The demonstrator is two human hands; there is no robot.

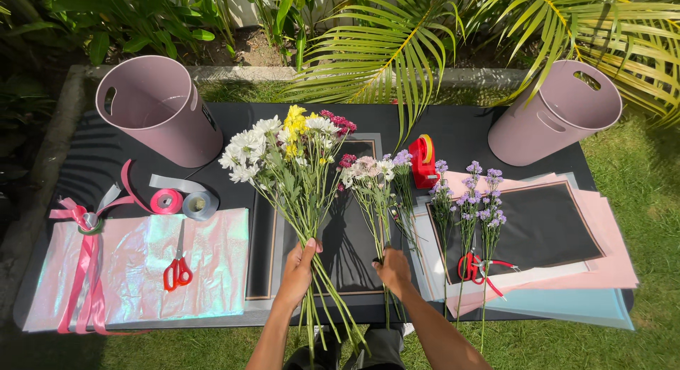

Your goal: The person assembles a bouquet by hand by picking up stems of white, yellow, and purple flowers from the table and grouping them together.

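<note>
The left hand [298, 260] is clenched around the stems of a mixed bouquet [283, 147], gripping them about midway along. From the grip the stems run away from the person, fanning out to heads of white daisy-like blooms, yellow flowers and a few magenta ones that point toward the far edge of the black table [460, 133]; below the grip the cut ends splay out past the near table edge. The long axis is near to far, tilted slightly left at the top.

Just right of that grip, the right hand [394, 265] is closed on the lower stems of a smaller bunch of pale pink and white flowers [365, 170], which lies on dark wrapping paper [347, 249] with its heads pointing away as well.

Further right lie purple flower stems [469, 200] and red pruning shears [476, 266]. Left of the grip, red scissors [178, 271] rest on iridescent film [134, 264].
</note>
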